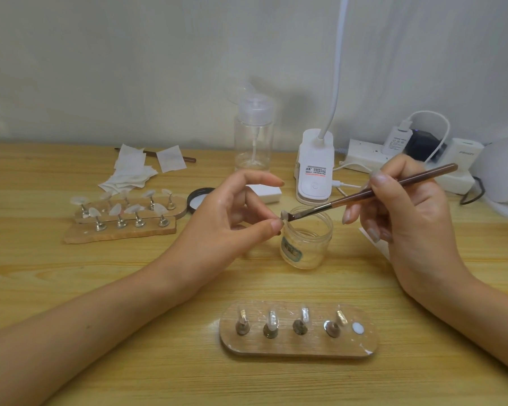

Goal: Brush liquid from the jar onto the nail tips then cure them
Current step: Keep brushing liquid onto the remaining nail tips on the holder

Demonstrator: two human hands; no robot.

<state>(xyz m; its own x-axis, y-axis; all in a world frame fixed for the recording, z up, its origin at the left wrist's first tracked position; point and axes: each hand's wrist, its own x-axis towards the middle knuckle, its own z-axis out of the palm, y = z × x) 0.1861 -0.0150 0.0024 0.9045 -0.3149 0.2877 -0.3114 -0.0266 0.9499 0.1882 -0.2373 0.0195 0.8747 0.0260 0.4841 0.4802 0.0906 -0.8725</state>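
Note:
My left hand pinches a small pale nail tip between thumb and forefinger, just above the rim of the open clear jar. My right hand grips a brown-handled brush, and its bristle end touches the nail tip. Near the front edge lies a wooden holder carrying several metal stands with nail tips. A second wooden holder with several nail tips on stands sits at the left. A small white clip lamp stands behind the jar.
A clear pump bottle stands at the back centre. The black jar lid lies left of the jar. White wipes and another brush lie at the back left. A power strip with chargers and cables fills the back right.

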